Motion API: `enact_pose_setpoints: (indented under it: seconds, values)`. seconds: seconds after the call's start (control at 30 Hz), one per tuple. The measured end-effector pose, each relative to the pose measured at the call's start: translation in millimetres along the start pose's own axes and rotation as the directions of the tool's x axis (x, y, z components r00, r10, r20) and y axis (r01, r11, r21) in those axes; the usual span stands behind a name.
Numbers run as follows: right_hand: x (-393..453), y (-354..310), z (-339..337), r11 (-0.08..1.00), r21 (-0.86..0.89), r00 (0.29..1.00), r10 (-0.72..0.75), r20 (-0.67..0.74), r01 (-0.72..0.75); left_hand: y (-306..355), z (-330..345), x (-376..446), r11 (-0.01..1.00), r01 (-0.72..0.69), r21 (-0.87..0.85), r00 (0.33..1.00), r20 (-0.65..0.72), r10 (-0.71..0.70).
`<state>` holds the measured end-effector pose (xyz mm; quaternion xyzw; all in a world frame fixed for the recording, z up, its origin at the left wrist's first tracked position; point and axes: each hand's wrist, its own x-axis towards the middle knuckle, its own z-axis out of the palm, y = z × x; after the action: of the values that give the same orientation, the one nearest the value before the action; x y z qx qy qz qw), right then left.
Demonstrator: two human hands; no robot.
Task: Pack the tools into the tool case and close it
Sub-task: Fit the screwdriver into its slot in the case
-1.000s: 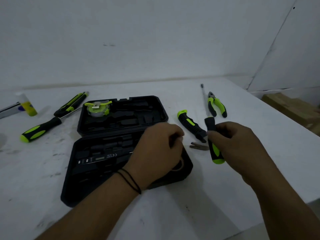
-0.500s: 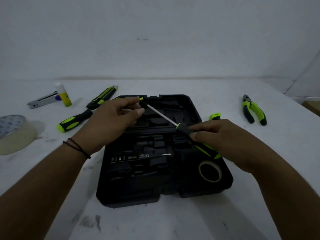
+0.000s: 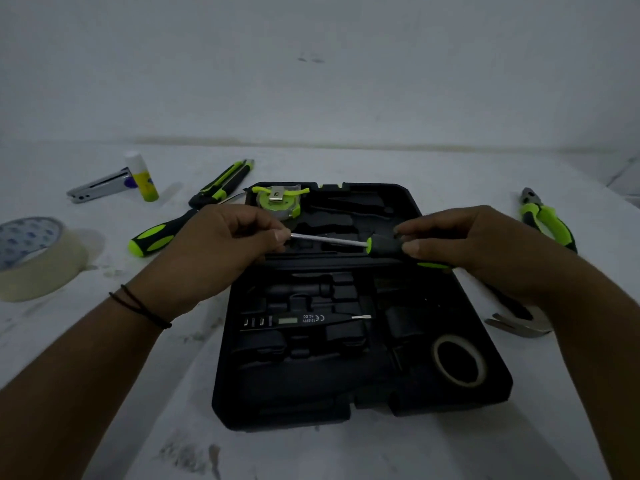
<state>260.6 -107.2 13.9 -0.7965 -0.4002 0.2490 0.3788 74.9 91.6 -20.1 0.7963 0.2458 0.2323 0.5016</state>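
Note:
The black tool case lies open on the white table. Over its far half I hold a black-and-green screwdriver level: my left hand pinches the metal shaft's tip, and my right hand grips the handle. Inside the case sit a green tape measure, a voltage tester pen and a roll of black tape. A second screwdriver and a green-black utility knife lie left of the case. Green-handled pliers lie to the right, and a hammer head shows under my right forearm.
A large roll of masking tape stands at the left edge. A glue stick and a metal stapler are at the back left. The wall rises right behind the table.
The screwdriver has swung from a slant to nearly level and dropped closer to the case's far half. Both hands have kept their hold on it. The view has shifted slightly.

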Motion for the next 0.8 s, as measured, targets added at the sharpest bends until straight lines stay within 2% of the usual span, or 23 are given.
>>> enact_pose_setpoints:
  seconds: [0.27, 0.43, 0.6, 0.8]
  values:
    - [3.4, 11.5, 1.2, 0.997, -0.069, 0.995, -0.034, -0.090, 0.028, 4.9, -0.1, -11.3, 0.968, -0.013, 0.250, 1.000, 0.024, 0.007]
    - [1.1, 18.6, 2.7, 0.991, -0.129, 0.990, -0.062, -0.128, 0.045, 8.1, 6.2, -17.6, 0.954, -0.063, 0.292, 0.998, 0.029, 0.057]
    - [-1.7, 16.8, 5.3, 0.966, -0.236, 0.992, -0.117, -0.046, 0.103, 4.1, 4.0, -18.4, 0.949, -0.103, 0.298, 0.990, -0.065, 0.128]
    - [-3.5, 22.4, 14.0, 0.952, -0.278, 0.990, -0.138, -0.006, 0.131, -8.2, -4.0, -23.0, 0.921, -0.103, 0.375, 0.994, 0.074, 0.081]
